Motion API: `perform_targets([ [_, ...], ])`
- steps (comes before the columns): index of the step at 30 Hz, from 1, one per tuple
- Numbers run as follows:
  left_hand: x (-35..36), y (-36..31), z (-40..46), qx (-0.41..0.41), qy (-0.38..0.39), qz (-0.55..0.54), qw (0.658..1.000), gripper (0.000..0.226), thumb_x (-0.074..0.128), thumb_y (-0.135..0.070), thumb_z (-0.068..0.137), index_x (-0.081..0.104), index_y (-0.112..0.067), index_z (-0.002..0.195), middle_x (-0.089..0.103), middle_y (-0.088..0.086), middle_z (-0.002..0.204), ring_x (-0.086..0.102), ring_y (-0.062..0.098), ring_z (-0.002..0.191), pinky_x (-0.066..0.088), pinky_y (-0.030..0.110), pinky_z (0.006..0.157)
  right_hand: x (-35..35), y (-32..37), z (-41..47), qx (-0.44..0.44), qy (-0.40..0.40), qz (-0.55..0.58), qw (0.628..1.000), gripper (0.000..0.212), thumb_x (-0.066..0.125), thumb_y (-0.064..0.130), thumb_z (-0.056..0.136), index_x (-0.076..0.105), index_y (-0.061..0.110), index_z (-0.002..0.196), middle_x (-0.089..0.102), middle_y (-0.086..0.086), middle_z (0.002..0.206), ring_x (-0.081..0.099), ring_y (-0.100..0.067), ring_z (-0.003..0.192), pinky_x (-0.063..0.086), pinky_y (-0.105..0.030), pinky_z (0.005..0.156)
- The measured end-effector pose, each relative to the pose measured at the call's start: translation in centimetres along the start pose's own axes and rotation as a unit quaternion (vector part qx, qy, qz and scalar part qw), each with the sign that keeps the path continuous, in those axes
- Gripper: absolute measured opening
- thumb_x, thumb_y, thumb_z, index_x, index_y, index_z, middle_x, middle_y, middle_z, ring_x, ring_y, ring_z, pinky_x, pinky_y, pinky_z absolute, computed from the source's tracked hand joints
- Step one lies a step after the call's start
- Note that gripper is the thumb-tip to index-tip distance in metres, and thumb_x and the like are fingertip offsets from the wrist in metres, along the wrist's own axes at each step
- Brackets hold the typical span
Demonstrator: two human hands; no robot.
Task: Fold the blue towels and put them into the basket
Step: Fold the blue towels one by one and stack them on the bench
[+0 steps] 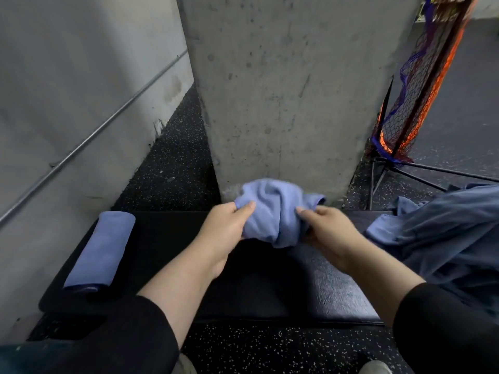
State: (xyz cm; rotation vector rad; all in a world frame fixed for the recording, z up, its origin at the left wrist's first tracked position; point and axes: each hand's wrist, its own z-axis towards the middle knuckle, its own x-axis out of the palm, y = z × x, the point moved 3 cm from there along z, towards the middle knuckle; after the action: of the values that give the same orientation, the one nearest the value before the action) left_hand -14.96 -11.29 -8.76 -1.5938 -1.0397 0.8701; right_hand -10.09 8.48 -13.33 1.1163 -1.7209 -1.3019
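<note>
Your fingers are already grasping the work: the left hand (226, 225) pinches the left side of a bunched blue towel (272, 211), thumb on top and the other fingers curled beneath the cloth, while the right hand (328, 229) holds the right side, its fingers tucked into the folds. You hold the towel just above the far edge of the dark padded table (270, 287), in front of the concrete pillar (291, 90). Judge it light and limp: it will sag wherever you do not support it and it will not hold a crease unless you press it flat. It looks soft and a little grippy rather than slick, so a light pinch should do. Since it is crumpled now, feel along an edge for two neighbouring corners and take hold there; a grip in the middle of the bundle will only keep it wadded. In colour it is a pale lavender blue, matte, with deep rounded wrinkles, and a small tail of cloth pokes out to the right. A second towel (101, 251) of the same colour lies folded into a long narrow strip on the left end of the table. On the right end sits a heap of darker blue cloth (442, 238), loose and rumpled. Behind it, far right, a net of orange and blue mesh (421, 85) stands on a thin black frame. No basket is visible.
</note>
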Motion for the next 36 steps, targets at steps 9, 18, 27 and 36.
perform_targets([
  [9, -2.0, -2.9, 0.9, 0.008, -0.023, -0.166, 0.986, 0.039, 0.054, -0.037, 0.102, 0.067, -0.006, 0.122, 0.074, 0.011, 0.114, 0.071, 0.025, 0.108, 0.056, 0.043, 0.094, -2.8, 3.2, 1.3, -0.062, -0.058, 0.174, 0.981, 0.042, 0.064, 0.045, 0.092, 0.073, 0.005, 0.1, 0.074, -0.015, 0.108, 0.07, -0.029, 0.104, 0.054, -0.047, 0.093],
  [18, -1.5, -4.1, 1.3, 0.043, -0.005, -0.25, 0.967, 0.038, 0.05, -0.034, 0.103, 0.066, -0.004, 0.12, 0.074, 0.013, 0.109, 0.07, 0.026, 0.103, 0.056, 0.034, 0.089, -2.7, 4.8, 0.5, -0.051, -0.046, 0.152, 0.986, 0.047, 0.065, 0.051, 0.091, 0.071, 0.005, 0.093, 0.075, -0.015, 0.088, 0.071, -0.024, 0.087, 0.056, -0.045, 0.089],
  [27, -0.9, -0.7, 0.9, -0.026, -0.03, -0.07, 0.997, 0.028, 0.049, -0.023, 0.105, 0.069, -0.007, 0.118, 0.073, 0.015, 0.113, 0.07, 0.028, 0.103, 0.056, 0.042, 0.09, -1.9, 1.9, -0.1, -0.001, -0.011, -0.091, 0.996, 0.04, 0.061, 0.042, 0.096, 0.073, 0.003, 0.098, 0.076, -0.014, 0.1, 0.068, -0.021, 0.096, 0.053, -0.048, 0.1],
  [36, 0.1, 0.2, 0.2, -0.097, 0.03, -0.014, 0.995, 0.031, 0.053, -0.03, 0.104, 0.066, -0.003, 0.111, 0.068, 0.015, 0.08, 0.066, 0.027, 0.075, 0.055, 0.035, 0.07, -1.4, 1.0, -1.7, 0.057, 0.053, -0.137, 0.988, 0.036, 0.069, 0.039, 0.088, 0.075, 0.005, 0.098, 0.077, -0.012, 0.097, 0.072, -0.031, 0.1, 0.053, -0.055, 0.097],
])
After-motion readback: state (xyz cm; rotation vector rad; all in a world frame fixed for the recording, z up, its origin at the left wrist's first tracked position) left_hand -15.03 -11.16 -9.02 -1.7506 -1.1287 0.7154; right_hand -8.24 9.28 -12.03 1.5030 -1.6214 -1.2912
